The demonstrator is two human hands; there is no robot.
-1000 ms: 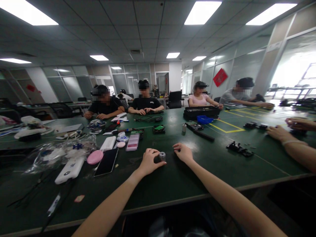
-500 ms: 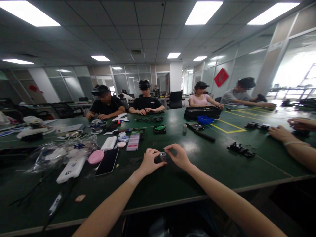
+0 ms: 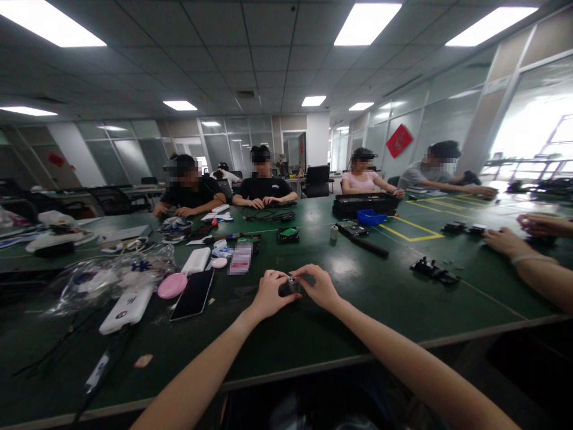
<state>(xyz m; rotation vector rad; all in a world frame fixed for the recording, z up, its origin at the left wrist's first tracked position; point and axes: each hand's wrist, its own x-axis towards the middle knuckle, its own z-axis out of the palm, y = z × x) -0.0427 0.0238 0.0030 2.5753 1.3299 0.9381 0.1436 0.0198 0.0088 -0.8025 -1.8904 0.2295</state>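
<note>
A small grey metal cylinder (image 3: pixel 293 285) stands upright on the green table (image 3: pixel 380 310) in front of me. My left hand (image 3: pixel 271 294) is closed around its left side, with the thumb at the near side and the fingers behind. My right hand (image 3: pixel 319 286) has thumb and forefinger pinched together at the top rim of the cylinder. Whatever is between those fingertips is too small or hidden to name. A similar cylinder (image 3: pixel 333 233) stands farther back, beside a hard drive (image 3: pixel 352 228).
To the left lie a black phone (image 3: pixel 193 295), a pink round case (image 3: pixel 172 286), a white power bank (image 3: pixel 126 308) and crumpled plastic bags. Black plastic parts (image 3: pixel 434 272) lie to the right, near a co-worker's hands (image 3: pixel 505 243). Several people sit across the table behind a blue tray (image 3: pixel 370 217).
My right hand has moved left and slightly down, bringing its pinched fingertips from beside the cylinder onto its top. The left hand stays around the cylinder.
</note>
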